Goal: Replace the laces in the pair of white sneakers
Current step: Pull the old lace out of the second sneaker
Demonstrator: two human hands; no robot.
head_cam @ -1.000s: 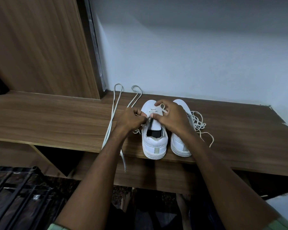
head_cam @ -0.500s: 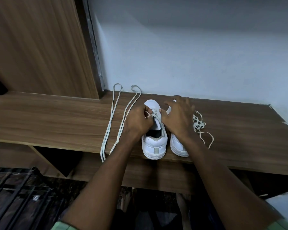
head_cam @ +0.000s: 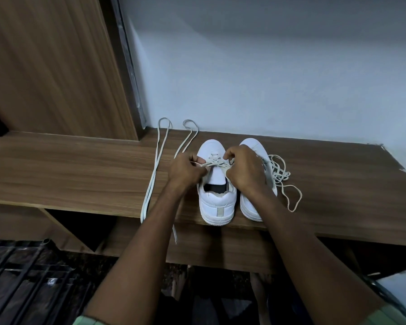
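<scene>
Head view: two white sneakers stand side by side, heels toward the near edge of a wooden shelf; the left hand and right hand each pinch, with curled fingers, an end of the lace threaded across the left sneaker. The right sneaker, partly covered by the right hand, has a loose tangled lace lying just to its right. Two long laces, folded into loops, lie left of the shoes and hang over the near edge.
</scene>
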